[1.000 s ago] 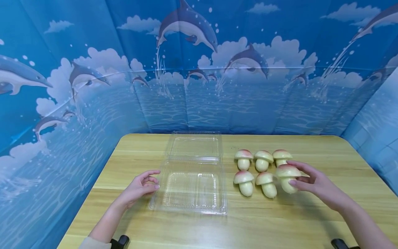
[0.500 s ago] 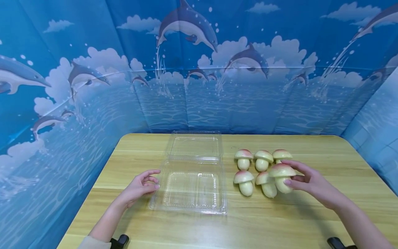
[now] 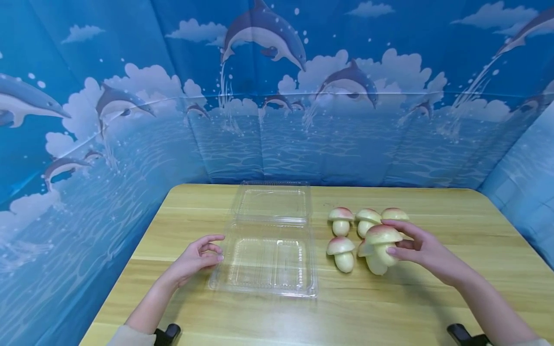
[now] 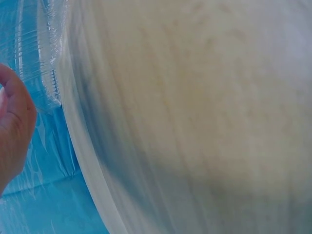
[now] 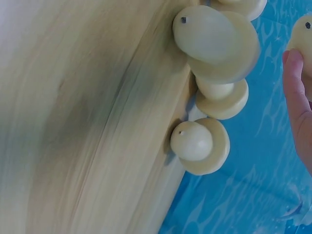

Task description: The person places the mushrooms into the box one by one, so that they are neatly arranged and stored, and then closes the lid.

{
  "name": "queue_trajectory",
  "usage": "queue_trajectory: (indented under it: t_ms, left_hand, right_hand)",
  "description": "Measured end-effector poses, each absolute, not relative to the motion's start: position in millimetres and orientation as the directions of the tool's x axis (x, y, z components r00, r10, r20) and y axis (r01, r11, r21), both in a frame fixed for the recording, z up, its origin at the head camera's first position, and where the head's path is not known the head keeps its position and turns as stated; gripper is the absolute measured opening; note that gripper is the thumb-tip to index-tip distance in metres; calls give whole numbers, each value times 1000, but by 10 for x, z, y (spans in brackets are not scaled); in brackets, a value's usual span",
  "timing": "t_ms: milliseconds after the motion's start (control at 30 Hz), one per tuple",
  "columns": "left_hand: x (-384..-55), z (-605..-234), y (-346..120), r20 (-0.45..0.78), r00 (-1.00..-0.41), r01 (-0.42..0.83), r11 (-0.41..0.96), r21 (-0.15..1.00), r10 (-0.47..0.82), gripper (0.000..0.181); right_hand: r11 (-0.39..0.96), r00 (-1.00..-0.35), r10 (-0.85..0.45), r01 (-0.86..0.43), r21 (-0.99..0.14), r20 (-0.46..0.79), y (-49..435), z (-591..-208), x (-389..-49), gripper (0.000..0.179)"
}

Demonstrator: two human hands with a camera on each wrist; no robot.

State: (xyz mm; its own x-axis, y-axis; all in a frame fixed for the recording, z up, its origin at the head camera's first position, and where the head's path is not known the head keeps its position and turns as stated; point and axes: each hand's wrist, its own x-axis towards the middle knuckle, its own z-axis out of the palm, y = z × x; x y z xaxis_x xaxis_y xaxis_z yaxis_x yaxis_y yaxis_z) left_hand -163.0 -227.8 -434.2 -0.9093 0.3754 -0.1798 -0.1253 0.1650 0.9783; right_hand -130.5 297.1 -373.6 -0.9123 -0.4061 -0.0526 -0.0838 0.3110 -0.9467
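My right hand (image 3: 421,247) pinches a toy mushroom (image 3: 383,235) by its side, thumb on the stem and fingers at the cap. It is pale yellow with a reddish cap top. In the right wrist view, the held mushroom (image 5: 303,39) shows at the right edge beside the thumb. Behind it in the head view, another mushroom (image 3: 375,266) on the table is partly covered. My left hand (image 3: 195,259) stays loosely curved at the left edge of a clear plastic clamshell box (image 3: 264,291), whose lid lies back. Whether the fingertips touch the box, I cannot tell.
Several more mushrooms stand in rows right of the box, including a back-left one (image 3: 340,221), a front-left one (image 3: 343,254) and a back-right one (image 3: 395,214). The wooden table (image 3: 277,322) ends at a blue dolphin-print curtain (image 3: 285,144).
My right hand has carried the mushroom leftward, so that it overlaps the front-row mushroom beside it. The left hand and the box have stayed in place.
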Motion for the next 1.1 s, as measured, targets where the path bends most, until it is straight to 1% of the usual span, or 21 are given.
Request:
queue_trajectory:
  t_ms: [300, 633, 933, 1100]
  left_hand:
    - [-1638, -4355, -2277, -184, -908, -131, 164, 978, 376, 63]
    - [-1647, -4352, -2267, -194, -907, -137, 176, 975, 372, 62]
    - [-1675, -4340, -2277, -200, -909, -144, 175, 974, 365, 63]
    - [-1674, -4344, -2285, -202, -908, -141, 186, 972, 367, 62]
  right_hand:
    - [315, -901, -431, -108, -943, -41, 2866, -3716, -1374, 55]
    - [276, -877, -480, -160, -948, 8, 2734, -3711, -1491, 56]
    - [315, -882, -471, -148, -938, -19, 2499, -3648, -1620, 57]
    - [281, -874, -486, -148, -948, -8, 2332, -3630, -1721, 58]
